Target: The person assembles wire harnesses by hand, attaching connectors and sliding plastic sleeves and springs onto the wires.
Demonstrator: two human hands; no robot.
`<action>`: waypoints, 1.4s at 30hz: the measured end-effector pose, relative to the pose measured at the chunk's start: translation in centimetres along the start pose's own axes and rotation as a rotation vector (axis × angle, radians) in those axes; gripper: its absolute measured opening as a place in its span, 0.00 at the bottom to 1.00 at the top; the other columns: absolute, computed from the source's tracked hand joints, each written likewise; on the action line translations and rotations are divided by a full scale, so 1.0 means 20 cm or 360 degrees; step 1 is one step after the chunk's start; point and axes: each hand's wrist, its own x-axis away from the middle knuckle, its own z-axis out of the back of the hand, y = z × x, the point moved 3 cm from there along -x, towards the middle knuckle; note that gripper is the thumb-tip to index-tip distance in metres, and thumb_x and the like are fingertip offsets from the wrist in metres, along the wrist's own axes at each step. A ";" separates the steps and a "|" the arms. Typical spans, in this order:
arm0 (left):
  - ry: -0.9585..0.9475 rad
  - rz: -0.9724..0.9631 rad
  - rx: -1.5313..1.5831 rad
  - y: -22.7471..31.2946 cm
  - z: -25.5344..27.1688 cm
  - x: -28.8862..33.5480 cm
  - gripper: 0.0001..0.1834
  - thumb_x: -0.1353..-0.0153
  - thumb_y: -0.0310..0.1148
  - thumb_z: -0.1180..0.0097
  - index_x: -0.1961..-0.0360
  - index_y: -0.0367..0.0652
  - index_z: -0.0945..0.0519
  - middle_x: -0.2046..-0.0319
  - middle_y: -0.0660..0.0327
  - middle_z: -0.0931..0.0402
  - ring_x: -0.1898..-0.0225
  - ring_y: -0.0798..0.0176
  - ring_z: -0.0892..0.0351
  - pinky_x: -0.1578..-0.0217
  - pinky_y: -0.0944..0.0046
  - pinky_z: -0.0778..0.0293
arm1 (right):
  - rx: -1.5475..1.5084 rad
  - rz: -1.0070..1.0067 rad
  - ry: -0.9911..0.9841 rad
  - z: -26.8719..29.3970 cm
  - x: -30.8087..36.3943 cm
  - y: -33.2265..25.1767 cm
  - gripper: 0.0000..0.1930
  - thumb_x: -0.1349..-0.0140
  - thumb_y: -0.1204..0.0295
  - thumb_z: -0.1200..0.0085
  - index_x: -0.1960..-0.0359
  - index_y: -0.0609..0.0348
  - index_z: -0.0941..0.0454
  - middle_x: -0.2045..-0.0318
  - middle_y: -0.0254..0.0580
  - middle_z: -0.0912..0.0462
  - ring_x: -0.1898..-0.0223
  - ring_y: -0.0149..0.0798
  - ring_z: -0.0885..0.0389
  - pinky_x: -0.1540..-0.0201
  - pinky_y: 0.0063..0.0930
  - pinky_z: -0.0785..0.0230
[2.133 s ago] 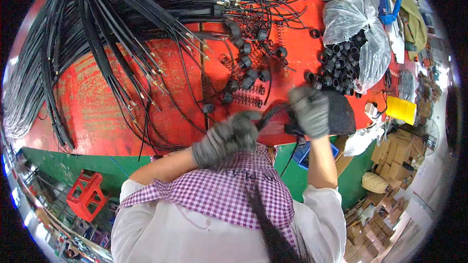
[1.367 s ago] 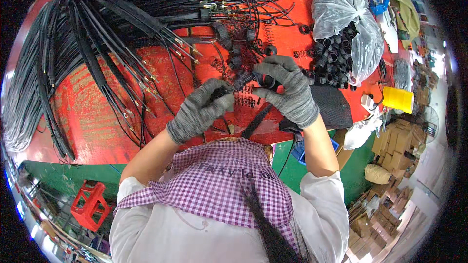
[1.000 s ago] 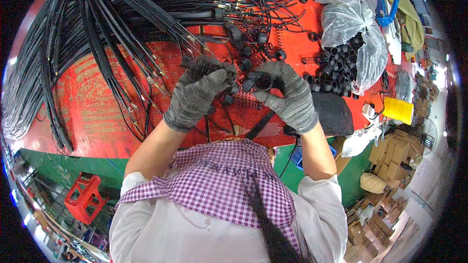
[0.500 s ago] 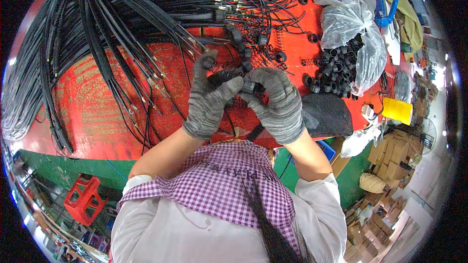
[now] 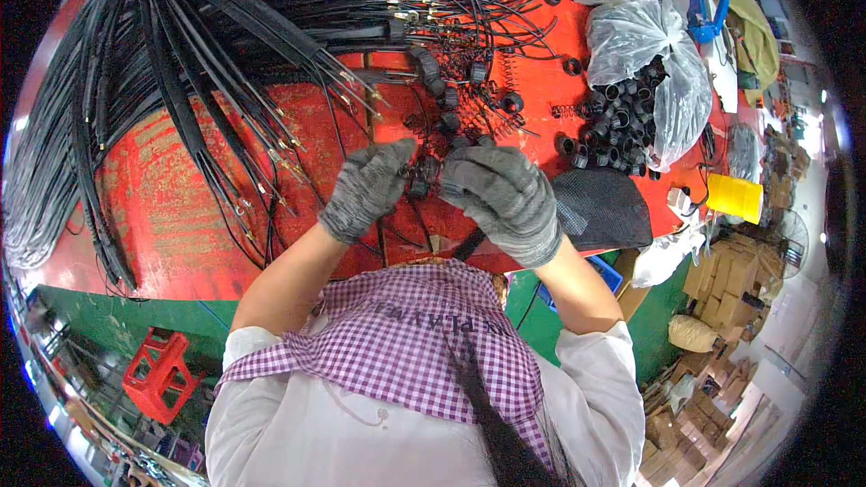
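Observation:
Both my hands wear grey knit gloves and hover over the near middle of the red table. My left hand [image 5: 368, 189] is closed, fingertips drawn together; what they hold, if anything, is hidden. On the right, my right hand [image 5: 507, 197] curls its fingers around a small black cap, mostly covered by the glove. Between the hands lie several black ribbed caps [image 5: 419, 188]. Just beyond are a tangle of thin black coil springs [image 5: 492, 113] and more ribbed black rings [image 5: 426, 70].
Bundles of black cables [image 5: 180, 63] with metal ends cover the table's left and far side. A clear plastic bag [image 5: 672, 90] spills black caps [image 5: 622, 113] at the right. Beside my right hand lies a black mesh piece [image 5: 600, 209]. A red stool [image 5: 162, 374] stands below left.
My left hand has drawn back left and toward me, and the ribbed cap seen at its fingertips no longer shows there. My right hand has shifted slightly left and nearer, fingers more curled.

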 end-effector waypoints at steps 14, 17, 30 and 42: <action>-0.0194 0.0001 -0.0082 -0.08 -0.09 0.09 0.19 0.51 0.26 0.52 0.55 0.39 0.31 0.69 0.49 0.27 0.70 0.48 0.27 0.69 0.55 0.30 | 0.0477 0.0121 -0.0196 -0.09 0.18 -0.04 0.20 0.60 0.74 0.48 0.59 0.51 0.24 0.56 0.40 0.29 0.62 0.42 0.28 0.63 0.30 0.30; -0.0177 -0.0291 -0.0442 0.01 -0.05 0.03 0.17 0.48 0.28 0.54 0.55 0.39 0.31 0.68 0.48 0.27 0.69 0.47 0.28 0.71 0.53 0.31 | 0.0388 0.0230 -0.0098 -0.08 0.20 -0.06 0.22 0.60 0.75 0.50 0.57 0.49 0.24 0.57 0.39 0.29 0.61 0.41 0.29 0.63 0.30 0.31; 0.0395 0.0087 0.0382 0.22 0.03 0.04 0.10 0.43 0.34 0.54 0.66 0.38 0.28 0.79 0.54 0.29 0.76 0.51 0.27 0.75 0.59 0.32 | -0.2142 -0.1648 0.0162 -0.16 0.19 0.03 0.21 0.48 0.75 0.44 0.52 0.64 0.31 0.69 0.35 0.29 0.65 0.30 0.27 0.59 0.25 0.27; -0.0249 0.0770 0.0731 -0.04 -0.07 0.12 0.12 0.41 0.33 0.52 0.61 0.36 0.27 0.74 0.60 0.27 0.69 0.67 0.27 0.69 0.68 0.32 | -0.0185 -0.0362 -0.0090 -0.08 0.13 -0.06 0.17 0.56 0.73 0.38 0.61 0.59 0.25 0.67 0.40 0.24 0.71 0.37 0.23 0.68 0.28 0.29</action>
